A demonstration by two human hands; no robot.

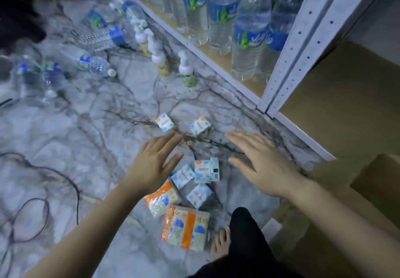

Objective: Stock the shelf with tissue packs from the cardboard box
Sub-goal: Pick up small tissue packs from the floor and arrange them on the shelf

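Tissue packs, small glossy plastic-wrapped blocks, lie on veined marble floor between your flat, empty, spread-fingered left hand and right hand.

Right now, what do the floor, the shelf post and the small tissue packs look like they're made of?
Floor: looks like polished marble or marble-look tile, pale with dark veins.
Shelf post: probably white painted metal, with rows of punched holes.
Small tissue packs: thin glossy plastic wrap, printed blue, white and orange; the contents aren't visible.
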